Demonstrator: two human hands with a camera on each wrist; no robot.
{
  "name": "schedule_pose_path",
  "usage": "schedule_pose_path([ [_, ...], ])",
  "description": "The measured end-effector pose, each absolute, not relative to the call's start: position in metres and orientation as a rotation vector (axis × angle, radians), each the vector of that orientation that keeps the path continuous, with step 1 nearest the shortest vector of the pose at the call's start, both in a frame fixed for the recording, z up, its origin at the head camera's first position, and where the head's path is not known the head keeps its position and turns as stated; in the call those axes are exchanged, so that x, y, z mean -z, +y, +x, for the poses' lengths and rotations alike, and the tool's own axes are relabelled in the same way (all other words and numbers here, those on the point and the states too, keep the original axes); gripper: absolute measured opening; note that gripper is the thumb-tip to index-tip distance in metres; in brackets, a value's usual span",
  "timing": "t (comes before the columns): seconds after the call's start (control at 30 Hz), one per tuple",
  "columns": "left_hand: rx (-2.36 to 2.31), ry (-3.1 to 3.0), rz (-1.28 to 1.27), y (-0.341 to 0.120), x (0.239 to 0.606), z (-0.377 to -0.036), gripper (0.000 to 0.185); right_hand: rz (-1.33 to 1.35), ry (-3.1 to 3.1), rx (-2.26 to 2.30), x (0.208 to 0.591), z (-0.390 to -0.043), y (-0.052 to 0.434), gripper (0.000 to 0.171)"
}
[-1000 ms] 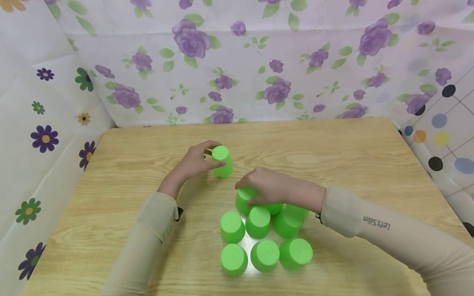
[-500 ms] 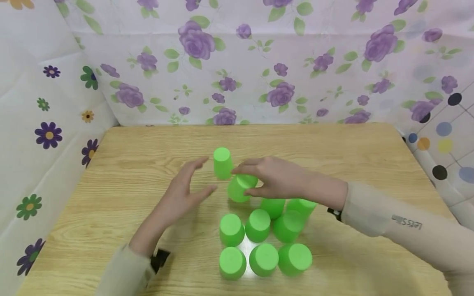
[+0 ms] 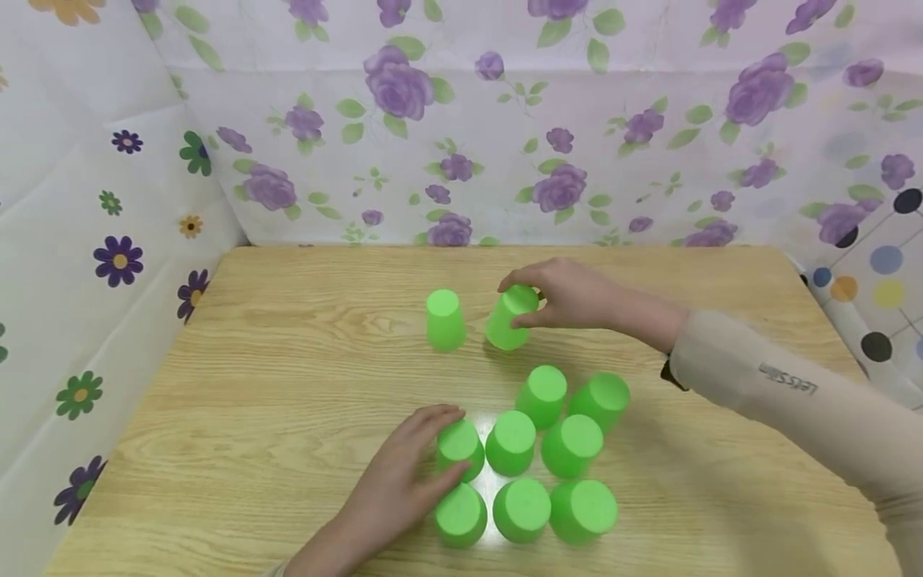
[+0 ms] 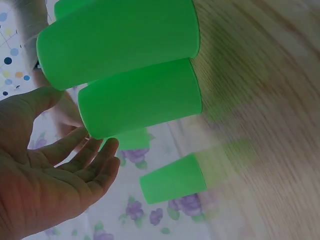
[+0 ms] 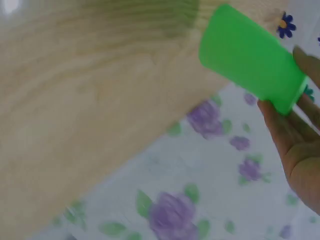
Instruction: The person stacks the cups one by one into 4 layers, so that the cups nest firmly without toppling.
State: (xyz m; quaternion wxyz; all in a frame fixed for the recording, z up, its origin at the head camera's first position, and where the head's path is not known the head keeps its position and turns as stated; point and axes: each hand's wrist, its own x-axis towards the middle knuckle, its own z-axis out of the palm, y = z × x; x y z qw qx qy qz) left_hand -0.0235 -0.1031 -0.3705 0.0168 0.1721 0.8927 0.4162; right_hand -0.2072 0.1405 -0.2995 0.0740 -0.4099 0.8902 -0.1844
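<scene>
Right hand (image 3: 577, 295): grasping tilted green cup (image 3: 510, 317); may knock neighbouring upright cup (image 3: 444, 320) when lowered. Left hand (image 3: 404, 473): released, fingers against clustered cups (image 3: 535, 457); may topple them.

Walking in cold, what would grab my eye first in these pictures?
Bright green cups stand upside down in a tight cluster near the front of the wooden table. The right hand grips one tilted cup further back, beside a lone upturned cup. The left hand reaches open-fingered against the cluster's left side; purple flowered sheets wall the scene.
</scene>
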Motion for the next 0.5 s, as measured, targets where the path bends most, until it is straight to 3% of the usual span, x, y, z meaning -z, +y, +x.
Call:
schedule_pose_path([
  [0.23, -1.123, 2.869, 0.648, -0.099, 0.372, -0.033, 0.051, -1.114, 2.676, 0.650, 0.330, -0.227, 0.132, 0.048],
  [0.5, -0.972, 2.798, 0.709, -0.101, 0.357, -0.043, 0.044, -1.116, 2.639, 0.611, 0.340, -0.236, 0.118, 0.050],
])
